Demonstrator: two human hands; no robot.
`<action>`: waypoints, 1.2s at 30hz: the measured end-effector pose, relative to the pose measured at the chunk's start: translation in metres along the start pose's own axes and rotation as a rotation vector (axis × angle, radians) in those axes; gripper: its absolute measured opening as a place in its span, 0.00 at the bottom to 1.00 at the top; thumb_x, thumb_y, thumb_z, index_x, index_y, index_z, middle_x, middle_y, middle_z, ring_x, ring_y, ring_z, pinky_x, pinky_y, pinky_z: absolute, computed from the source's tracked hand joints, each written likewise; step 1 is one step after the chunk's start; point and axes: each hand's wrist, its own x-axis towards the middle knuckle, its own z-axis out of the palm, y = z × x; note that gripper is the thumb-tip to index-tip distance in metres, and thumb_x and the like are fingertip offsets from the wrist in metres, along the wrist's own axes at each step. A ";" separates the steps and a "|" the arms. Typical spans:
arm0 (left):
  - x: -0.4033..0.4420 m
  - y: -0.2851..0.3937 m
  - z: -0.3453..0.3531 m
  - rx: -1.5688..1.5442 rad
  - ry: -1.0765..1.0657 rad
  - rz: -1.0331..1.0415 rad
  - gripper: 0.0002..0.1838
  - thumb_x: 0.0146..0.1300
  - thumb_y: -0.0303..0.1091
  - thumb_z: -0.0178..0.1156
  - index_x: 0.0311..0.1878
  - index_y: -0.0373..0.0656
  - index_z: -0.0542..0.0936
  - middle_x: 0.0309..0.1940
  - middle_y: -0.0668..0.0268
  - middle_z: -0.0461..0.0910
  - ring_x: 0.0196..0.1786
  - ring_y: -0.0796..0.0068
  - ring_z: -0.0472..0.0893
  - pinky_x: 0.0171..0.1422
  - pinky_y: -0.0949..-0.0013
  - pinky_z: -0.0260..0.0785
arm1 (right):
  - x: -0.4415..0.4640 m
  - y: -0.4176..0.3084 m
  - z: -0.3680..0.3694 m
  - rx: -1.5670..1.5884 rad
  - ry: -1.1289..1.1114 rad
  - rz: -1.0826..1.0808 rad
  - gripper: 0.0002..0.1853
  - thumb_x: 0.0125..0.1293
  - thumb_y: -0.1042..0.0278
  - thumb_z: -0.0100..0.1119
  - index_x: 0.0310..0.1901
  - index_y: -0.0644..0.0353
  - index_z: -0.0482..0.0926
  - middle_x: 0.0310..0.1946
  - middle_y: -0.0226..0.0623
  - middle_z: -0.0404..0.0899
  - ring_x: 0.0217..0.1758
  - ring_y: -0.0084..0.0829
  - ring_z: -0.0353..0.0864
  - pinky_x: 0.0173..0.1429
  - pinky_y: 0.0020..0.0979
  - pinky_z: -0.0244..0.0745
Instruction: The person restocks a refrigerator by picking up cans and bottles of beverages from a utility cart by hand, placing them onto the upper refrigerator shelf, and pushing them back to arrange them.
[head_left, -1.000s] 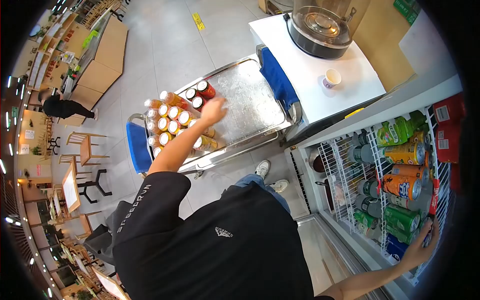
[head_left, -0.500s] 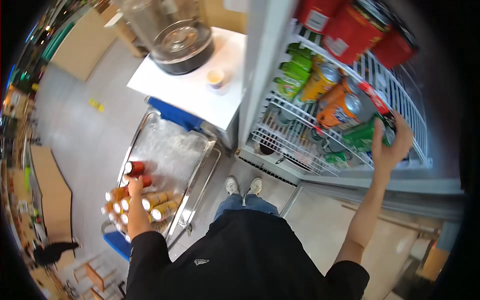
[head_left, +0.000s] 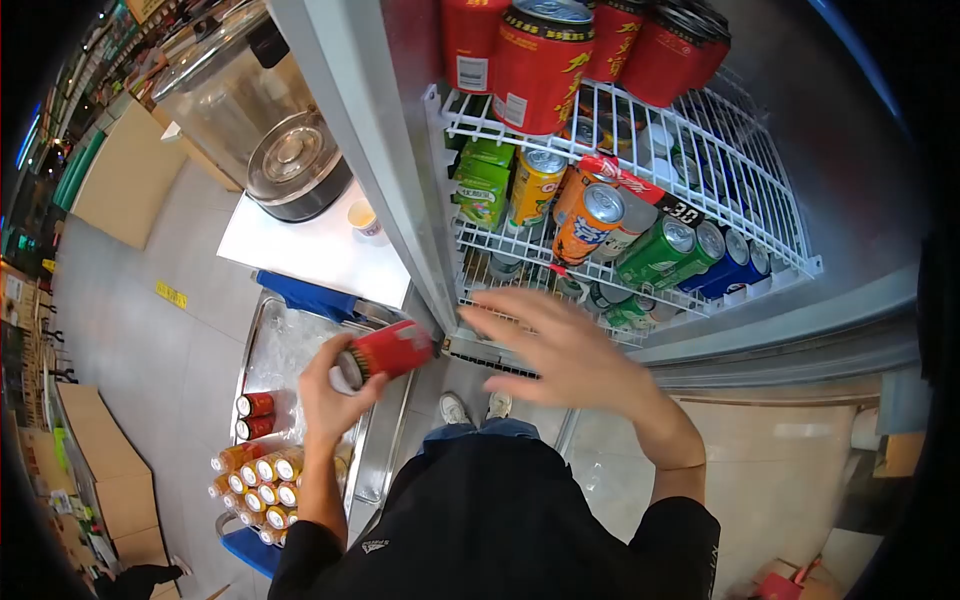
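- The red metal can with a dark band at one end (head_left: 400, 350) was held tilted in mid-air, between the low metal trolley (head_left: 300, 345) and the open fridge's white wire shelf (head_left: 815, 265).
- Its banded end was gripped by the left hand (head_left: 335, 400), thumb to one side and fingers to the other; the far end was left unsupported, so a slip could be brought on by a loose or wet hold.
- Nothing was held by the right hand (head_left: 575, 360)! Its fingers were spread wide, slightly blurred, in front of the shelves; whether any wire was touched could not be told.
- Below, the pair of white shoes (head_left: 455, 408) was left exposed: toes could be struck if the can were dropped.
- The can's free end was seen close by the grey fridge frame (head_left: 370, 130); a dent or a lost grip could be caused by a careless swing.
- Up top, large red cans (head_left: 540, 70) were stood near the shelf's front rail, and could be toppled by a bumped knuckle.
- On the trolley, two small red cans (head_left: 262, 404) were set just beside close-packed white-capped bottles (head_left: 265, 490); a chain of falls could be started by one nudge.
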 end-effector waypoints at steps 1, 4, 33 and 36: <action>0.013 0.025 0.004 -0.057 -0.004 0.074 0.32 0.40 0.39 0.76 0.51 0.37 0.79 0.40 0.54 0.84 0.42 0.58 0.85 0.50 0.63 0.76 | 0.003 -0.007 0.008 0.088 -0.035 0.044 0.47 0.45 0.54 0.76 0.68 0.60 0.67 0.58 0.41 0.75 0.59 0.42 0.76 0.66 0.44 0.68; 0.041 0.091 0.007 -0.233 -0.071 0.257 0.37 0.41 0.42 0.77 0.55 0.35 0.77 0.43 0.51 0.83 0.47 0.58 0.85 0.54 0.61 0.75 | 0.005 -0.014 0.018 0.030 0.031 0.010 0.52 0.44 0.56 0.77 0.71 0.61 0.62 0.57 0.41 0.76 0.60 0.38 0.77 0.70 0.45 0.65; -0.099 -0.336 -0.026 0.459 0.112 -0.643 0.20 0.56 0.40 0.65 0.52 0.43 0.81 0.50 0.52 0.80 0.53 0.52 0.79 0.58 0.55 0.72 | 0.043 0.164 -0.144 -0.234 0.702 0.387 0.29 0.61 0.58 0.72 0.58 0.67 0.76 0.47 0.41 0.81 0.50 0.28 0.81 0.56 0.29 0.74; -0.116 -0.348 -0.044 0.666 0.224 -0.594 0.25 0.52 0.34 0.64 0.56 0.45 0.77 0.50 0.49 0.75 0.57 0.47 0.75 0.60 0.52 0.71 | 0.038 0.171 -0.155 -0.700 0.511 0.297 0.25 0.65 0.59 0.67 0.58 0.66 0.77 0.54 0.44 0.80 0.57 0.30 0.78 0.64 0.31 0.70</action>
